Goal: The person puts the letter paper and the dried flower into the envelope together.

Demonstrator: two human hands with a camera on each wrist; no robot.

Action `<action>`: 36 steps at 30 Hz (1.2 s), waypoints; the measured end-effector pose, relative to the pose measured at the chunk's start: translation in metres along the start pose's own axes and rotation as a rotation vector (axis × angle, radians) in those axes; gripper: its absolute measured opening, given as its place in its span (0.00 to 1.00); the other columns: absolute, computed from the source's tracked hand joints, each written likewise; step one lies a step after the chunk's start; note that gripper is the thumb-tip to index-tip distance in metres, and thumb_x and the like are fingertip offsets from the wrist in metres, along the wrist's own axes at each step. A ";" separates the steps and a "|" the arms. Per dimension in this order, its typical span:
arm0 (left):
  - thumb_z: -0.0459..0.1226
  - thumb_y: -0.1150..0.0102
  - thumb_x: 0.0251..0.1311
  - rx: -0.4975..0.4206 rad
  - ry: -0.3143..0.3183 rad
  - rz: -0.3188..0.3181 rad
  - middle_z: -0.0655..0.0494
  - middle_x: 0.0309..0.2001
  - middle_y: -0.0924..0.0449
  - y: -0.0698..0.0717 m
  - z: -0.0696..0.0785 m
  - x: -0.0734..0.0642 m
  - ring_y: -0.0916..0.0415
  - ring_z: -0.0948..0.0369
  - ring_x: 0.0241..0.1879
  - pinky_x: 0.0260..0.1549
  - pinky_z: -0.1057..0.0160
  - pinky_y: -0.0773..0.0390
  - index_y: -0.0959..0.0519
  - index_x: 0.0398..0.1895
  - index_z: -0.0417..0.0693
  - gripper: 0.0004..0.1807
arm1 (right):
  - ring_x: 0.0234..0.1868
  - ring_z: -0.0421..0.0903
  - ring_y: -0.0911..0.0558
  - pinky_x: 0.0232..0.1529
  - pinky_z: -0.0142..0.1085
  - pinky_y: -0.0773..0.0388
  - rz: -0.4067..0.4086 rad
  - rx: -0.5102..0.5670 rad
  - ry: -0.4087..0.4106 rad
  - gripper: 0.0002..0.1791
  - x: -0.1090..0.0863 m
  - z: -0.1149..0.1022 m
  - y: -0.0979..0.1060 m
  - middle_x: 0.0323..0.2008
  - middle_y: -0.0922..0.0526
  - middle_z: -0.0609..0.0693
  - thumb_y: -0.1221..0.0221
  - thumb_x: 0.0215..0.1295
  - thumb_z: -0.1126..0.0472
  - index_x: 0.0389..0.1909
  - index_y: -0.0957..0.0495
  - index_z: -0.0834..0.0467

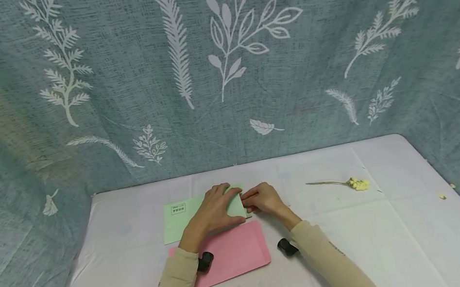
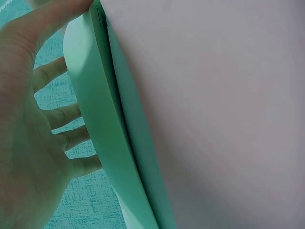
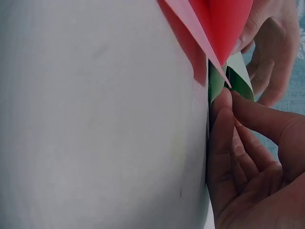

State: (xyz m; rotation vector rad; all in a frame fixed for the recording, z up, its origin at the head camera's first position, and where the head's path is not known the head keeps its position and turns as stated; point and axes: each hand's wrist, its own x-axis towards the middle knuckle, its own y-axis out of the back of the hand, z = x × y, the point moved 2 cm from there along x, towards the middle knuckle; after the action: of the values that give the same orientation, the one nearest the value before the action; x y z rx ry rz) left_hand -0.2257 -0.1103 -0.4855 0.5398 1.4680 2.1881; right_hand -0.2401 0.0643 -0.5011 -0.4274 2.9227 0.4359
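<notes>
Green envelope, likely light, easily creased: it's gripped by opposite edges between left fingers, best held softly there; whether anything's pinched by right fingers at its end can't be told.

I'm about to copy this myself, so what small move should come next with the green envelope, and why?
Probably the right hand should gently spread the end of the green envelope wider: that hand is at its parted end, where the right wrist view shows only a small dark opening, and the left hand grips the envelope.
</notes>
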 end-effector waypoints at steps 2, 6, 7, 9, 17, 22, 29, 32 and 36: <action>0.55 0.29 0.50 0.002 -0.005 0.006 0.38 0.65 0.34 0.000 0.000 0.000 0.38 0.42 0.65 0.62 0.40 0.38 0.29 0.66 0.51 0.40 | 0.20 0.42 0.16 0.24 0.32 0.18 -0.006 -0.011 0.007 0.10 0.000 -0.001 -0.001 0.29 0.13 0.60 0.37 0.61 0.68 0.41 0.15 0.70; 0.56 0.29 0.50 -0.001 -0.012 0.019 0.37 0.64 0.33 -0.001 0.000 0.000 0.37 0.42 0.64 0.62 0.40 0.38 0.28 0.65 0.50 0.40 | 0.19 0.39 0.18 0.24 0.31 0.19 -0.032 -0.042 0.026 0.11 0.000 -0.001 -0.003 0.29 0.13 0.60 0.38 0.62 0.69 0.43 0.16 0.71; 0.56 0.28 0.49 -0.001 -0.013 0.022 0.37 0.64 0.33 -0.001 0.000 0.000 0.37 0.42 0.64 0.62 0.40 0.37 0.28 0.65 0.50 0.40 | 0.19 0.39 0.18 0.24 0.31 0.19 -0.042 -0.052 0.032 0.12 0.001 -0.001 -0.004 0.29 0.13 0.60 0.39 0.62 0.69 0.44 0.17 0.71; 0.56 0.28 0.49 -0.004 -0.014 0.026 0.37 0.64 0.33 -0.001 0.000 0.000 0.37 0.42 0.64 0.62 0.39 0.38 0.28 0.65 0.50 0.40 | 0.20 0.39 0.19 0.25 0.32 0.19 -0.065 -0.066 0.035 0.13 0.001 -0.001 -0.003 0.30 0.13 0.60 0.40 0.63 0.69 0.45 0.18 0.72; 0.55 0.29 0.50 0.004 -0.004 0.010 0.38 0.64 0.34 -0.002 0.000 0.000 0.37 0.41 0.64 0.62 0.39 0.38 0.29 0.66 0.50 0.41 | 0.26 0.41 0.16 0.29 0.34 0.17 -0.172 -0.057 0.014 0.16 -0.002 0.000 0.005 0.37 0.13 0.61 0.43 0.69 0.66 0.53 0.22 0.72; 0.55 0.29 0.51 0.002 0.018 0.002 0.38 0.65 0.34 -0.001 0.001 0.000 0.38 0.42 0.65 0.63 0.40 0.39 0.29 0.67 0.51 0.41 | 0.28 0.44 0.16 0.30 0.36 0.17 -0.152 -0.042 0.014 0.16 -0.006 0.002 0.023 0.39 0.14 0.62 0.43 0.70 0.65 0.52 0.21 0.71; 0.56 0.30 0.51 -0.011 0.033 -0.007 0.38 0.66 0.36 -0.001 -0.001 0.002 0.39 0.41 0.66 0.64 0.40 0.40 0.29 0.67 0.52 0.40 | 0.32 0.54 0.15 0.34 0.41 0.17 -0.061 -0.078 -0.011 0.17 -0.011 -0.007 0.062 0.39 0.14 0.64 0.42 0.69 0.64 0.54 0.22 0.71; 0.55 0.29 0.51 -0.018 0.026 -0.004 0.38 0.66 0.36 -0.002 -0.001 0.002 0.39 0.41 0.66 0.63 0.39 0.40 0.29 0.67 0.52 0.40 | 0.33 0.49 0.15 0.33 0.37 0.18 -0.013 -0.079 -0.025 0.18 -0.006 0.004 0.081 0.41 0.14 0.63 0.42 0.69 0.62 0.55 0.22 0.69; 0.54 0.29 0.50 -0.020 0.022 -0.001 0.38 0.66 0.36 -0.002 -0.002 0.001 0.39 0.41 0.66 0.63 0.39 0.40 0.29 0.66 0.52 0.40 | 0.37 0.52 0.15 0.36 0.38 0.18 0.003 -0.065 -0.009 0.20 -0.010 0.010 0.103 0.45 0.16 0.65 0.43 0.70 0.62 0.57 0.24 0.71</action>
State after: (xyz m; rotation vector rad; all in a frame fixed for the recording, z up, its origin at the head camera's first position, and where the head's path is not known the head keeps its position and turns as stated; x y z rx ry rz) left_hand -0.2273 -0.1103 -0.4876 0.5089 1.4556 2.2125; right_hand -0.2603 0.1642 -0.4813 -0.4293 2.9074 0.5330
